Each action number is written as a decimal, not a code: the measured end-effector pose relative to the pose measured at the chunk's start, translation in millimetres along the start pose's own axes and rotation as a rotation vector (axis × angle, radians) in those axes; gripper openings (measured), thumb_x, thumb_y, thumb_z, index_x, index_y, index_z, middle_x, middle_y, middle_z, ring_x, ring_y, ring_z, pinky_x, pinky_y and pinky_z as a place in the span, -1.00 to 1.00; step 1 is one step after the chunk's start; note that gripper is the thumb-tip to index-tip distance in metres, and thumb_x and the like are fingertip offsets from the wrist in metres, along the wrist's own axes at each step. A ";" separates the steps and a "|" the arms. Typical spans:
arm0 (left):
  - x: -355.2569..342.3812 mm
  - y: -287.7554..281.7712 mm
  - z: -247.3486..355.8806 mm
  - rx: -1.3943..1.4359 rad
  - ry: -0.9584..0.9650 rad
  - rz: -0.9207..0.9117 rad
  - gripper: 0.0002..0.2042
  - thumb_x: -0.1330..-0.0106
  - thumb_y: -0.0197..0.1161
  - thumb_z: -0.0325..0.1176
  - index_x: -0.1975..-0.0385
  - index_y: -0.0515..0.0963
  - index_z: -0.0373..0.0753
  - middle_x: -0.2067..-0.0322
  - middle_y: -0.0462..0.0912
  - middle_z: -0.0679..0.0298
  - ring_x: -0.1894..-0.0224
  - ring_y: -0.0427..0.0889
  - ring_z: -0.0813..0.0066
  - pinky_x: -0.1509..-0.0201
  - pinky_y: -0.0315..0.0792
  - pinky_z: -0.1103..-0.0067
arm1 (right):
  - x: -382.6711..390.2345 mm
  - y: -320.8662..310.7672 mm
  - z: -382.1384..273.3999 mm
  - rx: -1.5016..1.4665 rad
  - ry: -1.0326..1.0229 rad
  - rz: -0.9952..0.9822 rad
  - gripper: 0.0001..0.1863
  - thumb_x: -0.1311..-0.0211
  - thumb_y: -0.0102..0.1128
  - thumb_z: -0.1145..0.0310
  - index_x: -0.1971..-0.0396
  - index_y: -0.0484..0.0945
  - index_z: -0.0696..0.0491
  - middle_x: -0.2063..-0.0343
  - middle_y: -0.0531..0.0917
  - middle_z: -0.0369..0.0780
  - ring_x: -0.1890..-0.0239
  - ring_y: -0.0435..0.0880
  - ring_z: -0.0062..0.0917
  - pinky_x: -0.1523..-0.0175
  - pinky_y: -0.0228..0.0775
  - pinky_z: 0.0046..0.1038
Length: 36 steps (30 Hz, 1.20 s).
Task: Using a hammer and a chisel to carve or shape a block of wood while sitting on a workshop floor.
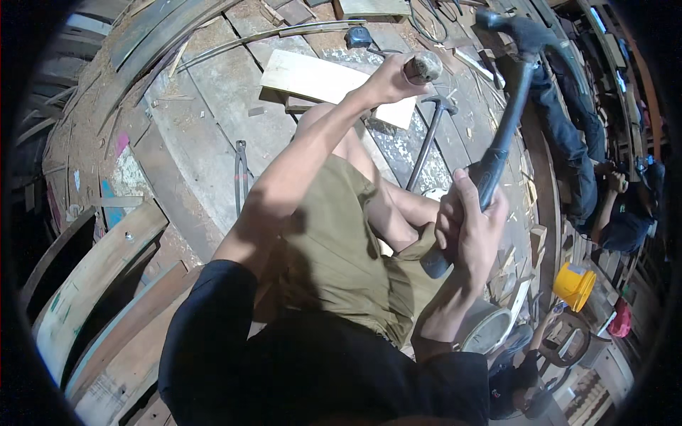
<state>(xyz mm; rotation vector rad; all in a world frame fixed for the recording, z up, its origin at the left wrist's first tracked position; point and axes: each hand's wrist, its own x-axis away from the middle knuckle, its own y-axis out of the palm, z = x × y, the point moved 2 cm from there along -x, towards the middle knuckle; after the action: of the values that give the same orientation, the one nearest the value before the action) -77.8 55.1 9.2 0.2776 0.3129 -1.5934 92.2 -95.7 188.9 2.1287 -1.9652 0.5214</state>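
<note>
The right hand (472,227) is closed around the grip of a hammer (511,117), its head held high and away from the board. The left hand (391,82) is curled around a thick tool (426,65), its blunt, worn, round butt turned up; the lower end is hidden, so I cannot tell its kind. The step in hand looks like readying a blow on that butt; the next move would call for a steady left fist and a square swing clear of the fingers.

Beyond the fist lies the board (312,78), pale, smooth and straight-edged. Near it, a second hammer (426,145) with a slim shaft rests on the scuffed plank floor (188,153), as do steel pincers (240,167). A boxy dark tape (359,37) sits past the board; thick, curved timbers (114,245) lie at far left.
</note>
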 end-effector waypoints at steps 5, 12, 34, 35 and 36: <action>-1.0 -4.3 -2.0 -0.055 -0.086 0.002 -0.70 -0.05 0.39 -0.46 0.24 0.47 -0.34 0.44 0.55 0.38 0.36 0.46 0.69 0.23 0.42 0.61 | -15.5 -0.3 18.5 0.364 -0.346 0.203 -0.78 -0.25 0.18 0.36 0.51 0.40 0.13 0.79 0.37 -0.36 0.82 0.29 -0.73 0.73 0.03 -0.61; -1.3 -4.3 -9.9 0.115 -0.063 0.057 -0.71 0.05 0.44 -0.44 0.36 0.50 -0.35 0.51 0.51 0.43 0.44 0.36 0.69 0.33 0.36 0.62 | -26.2 -5.3 29.2 0.284 0.149 -0.043 -0.75 -0.22 0.19 0.32 0.55 0.36 0.09 0.79 0.37 -0.35 0.84 0.29 -0.69 0.77 0.04 -0.58; 0.9 -11.4 -6.3 0.112 -0.092 -0.005 -0.53 -0.05 0.45 -0.35 0.07 0.45 -0.39 0.21 0.60 0.26 0.18 0.55 0.59 0.03 0.44 0.60 | -21.0 -12.6 35.3 -0.233 0.372 -0.187 -0.77 -0.24 0.11 0.37 0.53 0.31 0.09 0.80 0.26 -0.37 0.89 0.17 -0.68 0.82 -0.04 -0.56; 1.9 -13.7 -4.9 0.085 -0.039 0.093 -0.56 -0.04 0.44 -0.38 0.11 0.45 -0.38 0.30 0.58 0.32 0.25 0.50 0.65 0.08 0.42 0.63 | -18.6 -14.7 39.2 -0.341 0.354 -0.242 -0.77 -0.24 0.11 0.39 0.50 0.23 0.02 0.81 0.16 -0.41 0.87 0.15 -0.71 0.84 -0.03 -0.61; 3.5 -16.4 -3.8 0.058 0.011 0.189 -0.59 -0.02 0.43 -0.41 0.15 0.45 -0.37 0.40 0.56 0.37 0.31 0.45 0.70 0.14 0.41 0.65 | -15.8 -17.9 45.3 -0.414 0.313 -0.250 -0.79 -0.25 0.10 0.39 0.49 0.25 0.03 0.82 0.17 -0.41 0.88 0.14 -0.72 0.85 -0.04 -0.62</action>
<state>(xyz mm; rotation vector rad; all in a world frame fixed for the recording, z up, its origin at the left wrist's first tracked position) -94.3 53.8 4.9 0.3501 0.2417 -1.4164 114.6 -96.4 142.9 1.8622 -1.4626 0.3407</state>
